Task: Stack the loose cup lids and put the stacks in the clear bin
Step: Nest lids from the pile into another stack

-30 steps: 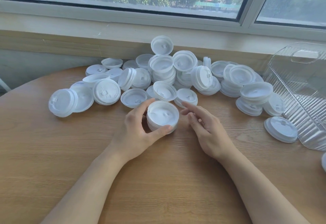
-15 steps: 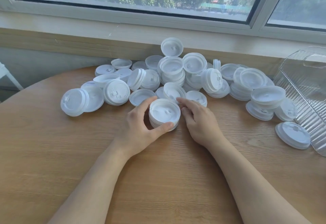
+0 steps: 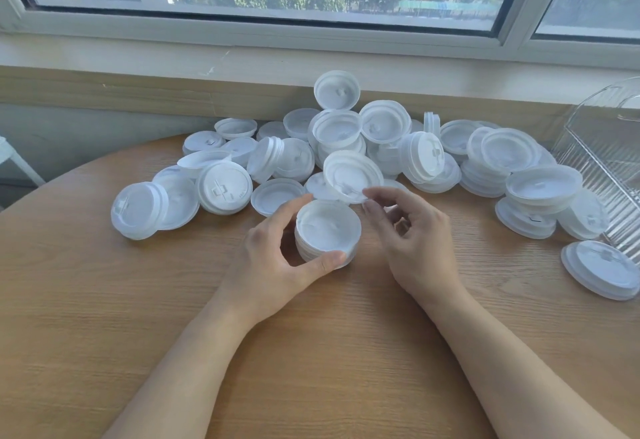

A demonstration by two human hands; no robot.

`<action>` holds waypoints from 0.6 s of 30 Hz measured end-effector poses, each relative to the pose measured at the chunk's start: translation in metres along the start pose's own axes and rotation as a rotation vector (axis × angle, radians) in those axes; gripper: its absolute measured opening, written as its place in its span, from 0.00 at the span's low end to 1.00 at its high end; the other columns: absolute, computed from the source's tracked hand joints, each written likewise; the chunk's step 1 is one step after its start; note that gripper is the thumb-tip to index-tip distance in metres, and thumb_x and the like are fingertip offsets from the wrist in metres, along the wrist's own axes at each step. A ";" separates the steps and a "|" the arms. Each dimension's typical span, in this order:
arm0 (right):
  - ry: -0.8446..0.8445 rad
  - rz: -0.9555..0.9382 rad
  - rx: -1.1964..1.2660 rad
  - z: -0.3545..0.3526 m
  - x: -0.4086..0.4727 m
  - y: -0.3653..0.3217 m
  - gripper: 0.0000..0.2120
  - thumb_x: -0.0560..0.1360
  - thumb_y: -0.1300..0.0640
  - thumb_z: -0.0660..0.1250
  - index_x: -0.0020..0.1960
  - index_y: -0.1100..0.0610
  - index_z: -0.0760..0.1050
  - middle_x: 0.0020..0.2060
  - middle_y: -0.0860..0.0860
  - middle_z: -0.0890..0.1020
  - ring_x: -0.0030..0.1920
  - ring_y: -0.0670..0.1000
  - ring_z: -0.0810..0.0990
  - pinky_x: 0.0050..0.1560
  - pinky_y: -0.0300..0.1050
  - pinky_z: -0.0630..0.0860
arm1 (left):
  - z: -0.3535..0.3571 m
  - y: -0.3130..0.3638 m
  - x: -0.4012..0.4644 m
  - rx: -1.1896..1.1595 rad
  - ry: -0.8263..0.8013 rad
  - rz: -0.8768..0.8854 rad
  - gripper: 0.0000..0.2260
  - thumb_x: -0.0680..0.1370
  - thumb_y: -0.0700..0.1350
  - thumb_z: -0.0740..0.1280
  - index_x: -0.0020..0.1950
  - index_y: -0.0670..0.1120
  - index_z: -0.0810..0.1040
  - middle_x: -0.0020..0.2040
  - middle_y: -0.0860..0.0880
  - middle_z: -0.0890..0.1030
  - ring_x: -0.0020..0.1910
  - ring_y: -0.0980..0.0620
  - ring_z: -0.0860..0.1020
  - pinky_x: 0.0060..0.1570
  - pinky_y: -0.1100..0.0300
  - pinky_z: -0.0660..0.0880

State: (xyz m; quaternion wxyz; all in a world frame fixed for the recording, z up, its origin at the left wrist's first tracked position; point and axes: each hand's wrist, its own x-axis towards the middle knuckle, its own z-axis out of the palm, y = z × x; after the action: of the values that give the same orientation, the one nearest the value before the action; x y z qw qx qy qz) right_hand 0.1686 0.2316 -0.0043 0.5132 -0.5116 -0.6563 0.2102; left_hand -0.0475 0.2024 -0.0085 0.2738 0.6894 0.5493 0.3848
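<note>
A short stack of white cup lids (image 3: pixel 327 232) stands on the wooden table (image 3: pixel 104 317), and my left hand (image 3: pixel 277 258) grips it between thumb and fingers. My right hand (image 3: pixel 412 234) pinches the edge of a single loose lid (image 3: pixel 351 175), held tilted just above and behind the stack. A big heap of loose white lids (image 3: pixel 381 141) lies behind both hands, under the window. The clear ribbed bin (image 3: pixel 602 161) lies tipped at the far right edge, partly cut off by the frame.
More lids sit in small piles at the left (image 3: pixel 145 208) and right (image 3: pixel 540 193) of the heap. One flat lid pile (image 3: pixel 599 267) lies beside the bin. A window sill (image 3: pixel 242 54) and wall close off the table's far side.
My right hand reached to the lid behind the stack, took hold of it and lifted it tilted. My left hand kept holding the stack in place.
</note>
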 end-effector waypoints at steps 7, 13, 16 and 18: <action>-0.113 -0.237 -0.019 0.000 -0.007 -0.007 0.05 0.79 0.60 0.74 0.53 0.54 0.84 0.40 0.45 0.80 0.33 0.50 0.77 0.41 0.32 0.68 | 0.000 0.005 0.001 -0.009 0.035 0.013 0.36 0.67 0.69 0.75 0.72 0.60 0.74 0.60 0.66 0.81 0.62 0.67 0.77 0.57 0.75 0.70; -0.168 -0.263 0.006 0.001 -0.009 -0.006 0.03 0.77 0.59 0.74 0.50 0.53 0.85 0.37 0.44 0.78 0.31 0.50 0.75 0.38 0.35 0.68 | 0.000 0.001 0.002 -0.005 0.031 0.033 0.35 0.69 0.67 0.77 0.73 0.59 0.73 0.62 0.64 0.82 0.63 0.63 0.79 0.60 0.70 0.74; -0.188 -0.256 0.000 0.001 -0.008 -0.006 0.02 0.76 0.59 0.74 0.48 0.53 0.85 0.35 0.43 0.77 0.31 0.48 0.74 0.38 0.36 0.68 | 0.001 -0.003 0.002 0.006 0.038 0.026 0.41 0.67 0.73 0.74 0.77 0.59 0.70 0.64 0.62 0.81 0.65 0.63 0.78 0.62 0.67 0.74; -0.180 -0.258 0.009 0.000 -0.009 -0.006 0.03 0.76 0.58 0.74 0.49 0.53 0.85 0.35 0.45 0.76 0.32 0.50 0.73 0.38 0.39 0.69 | 0.002 -0.005 0.002 0.006 0.039 0.008 0.46 0.65 0.76 0.72 0.78 0.59 0.68 0.65 0.63 0.80 0.65 0.65 0.76 0.63 0.67 0.73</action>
State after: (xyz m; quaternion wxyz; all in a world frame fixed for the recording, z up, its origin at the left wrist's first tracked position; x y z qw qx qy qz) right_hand 0.1650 0.2213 -0.0037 0.4772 -0.3997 -0.7591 0.1904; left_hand -0.0485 0.2055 -0.0131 0.2594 0.6846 0.5530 0.3978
